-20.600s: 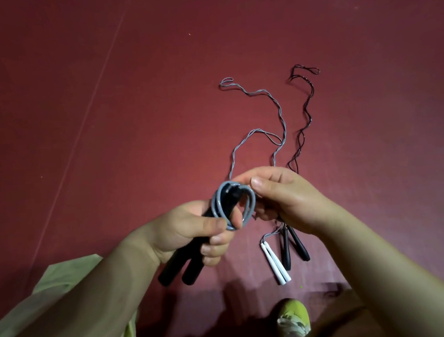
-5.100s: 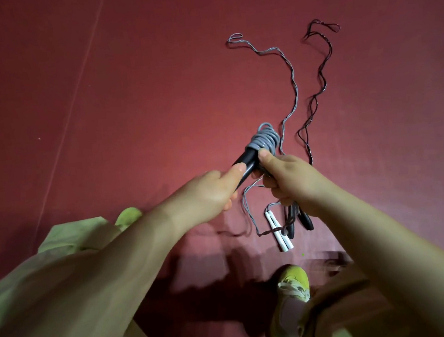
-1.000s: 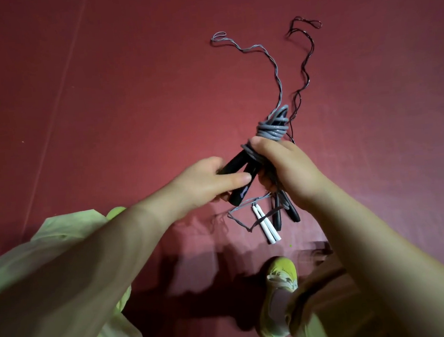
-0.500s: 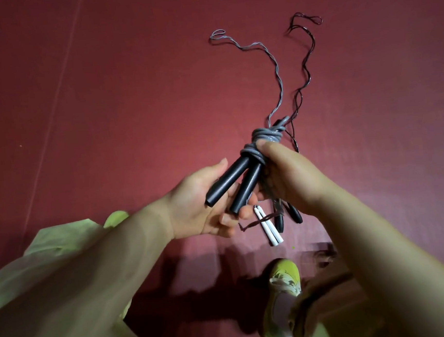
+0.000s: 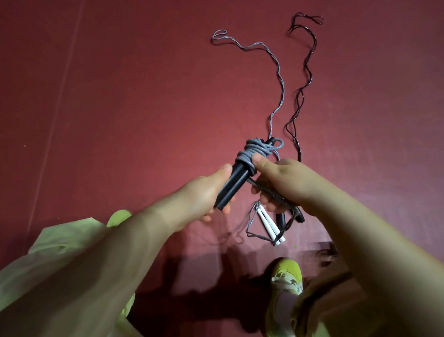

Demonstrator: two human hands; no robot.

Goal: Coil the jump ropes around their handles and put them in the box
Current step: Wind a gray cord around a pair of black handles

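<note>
Two black handles (image 5: 234, 183) sit side by side in the left hand (image 5: 204, 194), whose fingers curl round their lower ends while the thumb lies along the top. Grey rope (image 5: 254, 150) is wound in tight round turns about the upper ends of the handles, pointing toward 1 o'clock. The right hand (image 5: 286, 181) meets the bundle from 4 o'clock, its thumb tip pressed against the lowest turns of the coil and its fingers curled under, pinching a loose strand of the same rope.

The handles look smooth, matte and tube-shaped; the cord is thin and slightly glossy. Beneath the right hand, on the floor, lie a pair of slim white handles (image 5: 270, 226) and a pair of dark handles (image 5: 281, 219), partly hidden. From them a twisted grey cord (image 5: 278, 72) and a twisted black cord (image 5: 306, 67) snake away toward 12 o'clock, each ending in a small loop.

Underneath is a dark red mat (image 5: 128, 96) with a faint seam running diagonally at 10 o'clock. A yellow-green shoe (image 5: 287, 278) shows at 6 o'clock.
</note>
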